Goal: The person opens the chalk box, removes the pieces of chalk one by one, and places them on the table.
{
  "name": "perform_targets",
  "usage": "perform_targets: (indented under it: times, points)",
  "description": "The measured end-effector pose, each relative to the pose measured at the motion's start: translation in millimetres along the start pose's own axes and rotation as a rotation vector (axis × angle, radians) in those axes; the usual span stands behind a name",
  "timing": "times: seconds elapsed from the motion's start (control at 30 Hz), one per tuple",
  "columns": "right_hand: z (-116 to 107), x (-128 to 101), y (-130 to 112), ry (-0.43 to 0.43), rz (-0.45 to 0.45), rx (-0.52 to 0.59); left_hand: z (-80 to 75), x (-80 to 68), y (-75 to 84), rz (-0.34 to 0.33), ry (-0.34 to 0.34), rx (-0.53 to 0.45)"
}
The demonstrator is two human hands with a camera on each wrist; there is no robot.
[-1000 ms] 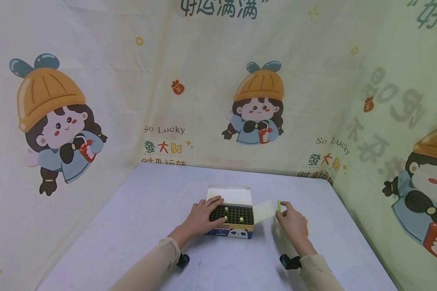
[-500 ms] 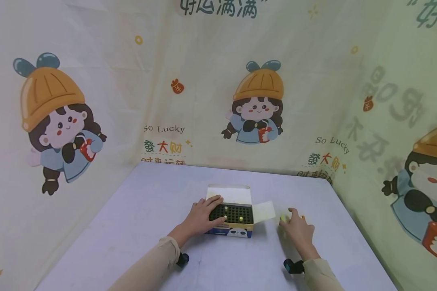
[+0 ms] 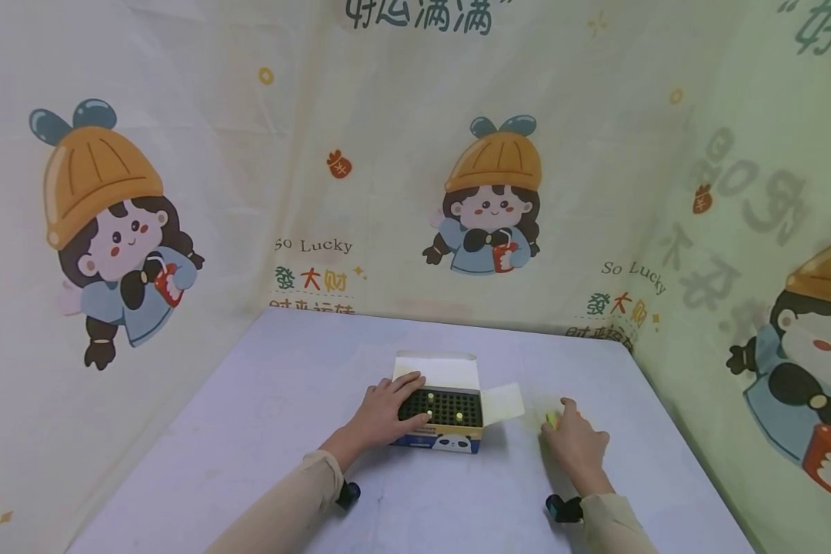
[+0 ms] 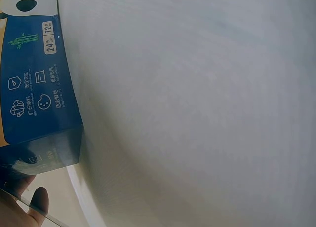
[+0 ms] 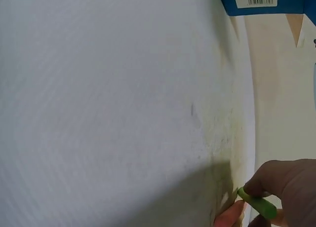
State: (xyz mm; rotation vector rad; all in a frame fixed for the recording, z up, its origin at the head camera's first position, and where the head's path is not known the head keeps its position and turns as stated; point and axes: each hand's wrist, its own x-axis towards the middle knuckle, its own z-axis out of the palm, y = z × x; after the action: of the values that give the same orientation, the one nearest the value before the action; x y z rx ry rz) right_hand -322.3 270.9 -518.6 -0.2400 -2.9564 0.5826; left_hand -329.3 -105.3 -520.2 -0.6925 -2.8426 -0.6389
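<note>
Pale lavender tabletop (image 3: 263, 431); on it, open blue cardboard crayon box (image 3: 438, 415) with black honeycomb insert, left hand (image 3: 382, 415) resting flat-fingered on its left edge; right hand (image 3: 576, 440), just right of the box, pinching a small green crayon (image 5: 257, 204) low against the tabletop.

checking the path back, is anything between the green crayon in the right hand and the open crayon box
Only the box's open side flap lies between them. The right hand pinches the green crayon low over the table, right of the crayon box.
</note>
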Motion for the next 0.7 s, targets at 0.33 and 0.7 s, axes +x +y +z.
perform_targets:
  times: [0.33, 0.7]
  points:
    - [-2.2, 2.7, 3.4, -0.047, 0.032, 0.02, -3.1, -1.3, 3.4, -0.003, 0.014, -0.011]
    - [1.6, -0.2, 6.0, -0.03, 0.004, 0.0, -5.1, -0.3, 4.3, -0.018, -0.006, -0.015]
